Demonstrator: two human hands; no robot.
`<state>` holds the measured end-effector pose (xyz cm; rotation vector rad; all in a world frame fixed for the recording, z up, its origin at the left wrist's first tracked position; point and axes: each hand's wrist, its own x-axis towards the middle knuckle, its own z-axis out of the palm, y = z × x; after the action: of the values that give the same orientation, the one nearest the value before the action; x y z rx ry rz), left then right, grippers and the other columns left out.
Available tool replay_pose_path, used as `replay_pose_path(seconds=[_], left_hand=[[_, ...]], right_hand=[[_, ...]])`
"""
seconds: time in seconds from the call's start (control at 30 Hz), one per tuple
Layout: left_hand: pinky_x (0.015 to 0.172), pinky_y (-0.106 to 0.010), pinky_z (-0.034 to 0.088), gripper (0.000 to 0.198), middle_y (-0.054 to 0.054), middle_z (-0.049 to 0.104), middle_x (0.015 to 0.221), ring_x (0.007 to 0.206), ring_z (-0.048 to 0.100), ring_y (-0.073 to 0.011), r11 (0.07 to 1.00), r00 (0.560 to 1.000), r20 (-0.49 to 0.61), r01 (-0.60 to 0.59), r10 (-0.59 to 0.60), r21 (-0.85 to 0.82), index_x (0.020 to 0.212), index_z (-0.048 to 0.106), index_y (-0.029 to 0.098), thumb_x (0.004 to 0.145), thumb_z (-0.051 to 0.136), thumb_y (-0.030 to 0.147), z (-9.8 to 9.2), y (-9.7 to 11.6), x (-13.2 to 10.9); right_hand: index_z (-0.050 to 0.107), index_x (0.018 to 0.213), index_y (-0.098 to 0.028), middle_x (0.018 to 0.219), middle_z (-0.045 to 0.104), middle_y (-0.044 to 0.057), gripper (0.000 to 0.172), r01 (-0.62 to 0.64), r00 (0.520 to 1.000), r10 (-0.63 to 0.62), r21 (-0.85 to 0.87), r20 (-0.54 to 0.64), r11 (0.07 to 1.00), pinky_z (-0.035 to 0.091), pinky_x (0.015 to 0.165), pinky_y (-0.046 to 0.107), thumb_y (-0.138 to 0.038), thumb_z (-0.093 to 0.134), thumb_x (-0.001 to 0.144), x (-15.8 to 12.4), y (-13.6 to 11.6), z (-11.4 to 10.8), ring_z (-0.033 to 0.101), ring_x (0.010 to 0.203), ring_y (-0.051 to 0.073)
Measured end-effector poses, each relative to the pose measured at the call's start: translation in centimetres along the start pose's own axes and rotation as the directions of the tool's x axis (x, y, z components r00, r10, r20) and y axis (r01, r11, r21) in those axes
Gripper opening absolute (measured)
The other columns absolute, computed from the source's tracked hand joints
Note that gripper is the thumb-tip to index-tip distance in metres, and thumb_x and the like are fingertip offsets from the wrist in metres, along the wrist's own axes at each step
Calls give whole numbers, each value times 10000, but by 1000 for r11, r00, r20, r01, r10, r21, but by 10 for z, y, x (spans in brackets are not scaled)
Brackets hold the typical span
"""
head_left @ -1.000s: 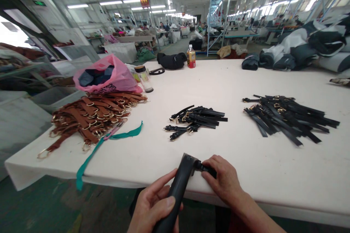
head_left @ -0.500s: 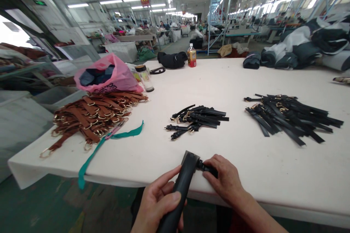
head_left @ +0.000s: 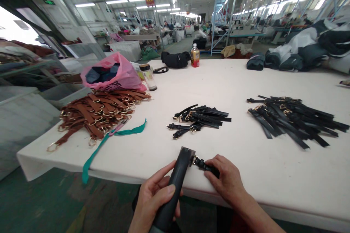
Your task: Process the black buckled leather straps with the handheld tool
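Observation:
My left hand (head_left: 155,196) is wrapped around a long black handheld tool (head_left: 175,185) with a flat, greyish metal-looking end; its exact kind is unclear. Pinched in my right hand (head_left: 226,176) is a short black buckle strap (head_left: 201,163). Its small gold buckle points left, right beside the tool's head, and I cannot tell whether they touch. Most of the strap's tail is hidden by my fingers. Both hands are over the table's front edge. Beyond them lies a small pile of black buckle straps (head_left: 207,116), and a larger pile of black straps (head_left: 290,116) is to the right.
Brown straps with gold rings (head_left: 95,113) are heaped at left, beside a teal ribbon (head_left: 131,131). Behind stand a pink bag (head_left: 123,74), a glass jar (head_left: 149,78), a drink bottle (head_left: 195,56) and a black bundle (head_left: 176,60). Dark rolls (head_left: 292,58) fill the back right of the white table (head_left: 232,87).
The strap's buckle has come slightly away from the tool's head and now shows more. My left hand and the tool have shifted a little left. The whole view has turned slightly left.

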<state>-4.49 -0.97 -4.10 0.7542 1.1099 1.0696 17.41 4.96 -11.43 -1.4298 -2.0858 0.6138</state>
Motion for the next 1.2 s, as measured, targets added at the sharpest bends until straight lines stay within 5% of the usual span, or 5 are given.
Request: replay_pose_path(seconds=[0.3,1.2], left_hand=[[342,-227,446,554,-77,719,710,384,634,-190,997,997,63,39,-35,-63,1229,554,225,699,691,309,-1,-8,-13],[342,-213,436,509,-87,723,705,390,641,-192,988,997,76,23,-12,-152,1220,565,247,725,668,295,-7,-19,-18]], right_hand=[[627,909,-239,809,581,13,149,-18,1000,18,-2,-10,1000,377,724,297,-241,602,762,0,-1,0,524,794,182],[640,921,-231,799,599,24,150,30,999,-30,-19,-41,999,387,708,282,-272,576,793,-1,1,0,538,777,174]])
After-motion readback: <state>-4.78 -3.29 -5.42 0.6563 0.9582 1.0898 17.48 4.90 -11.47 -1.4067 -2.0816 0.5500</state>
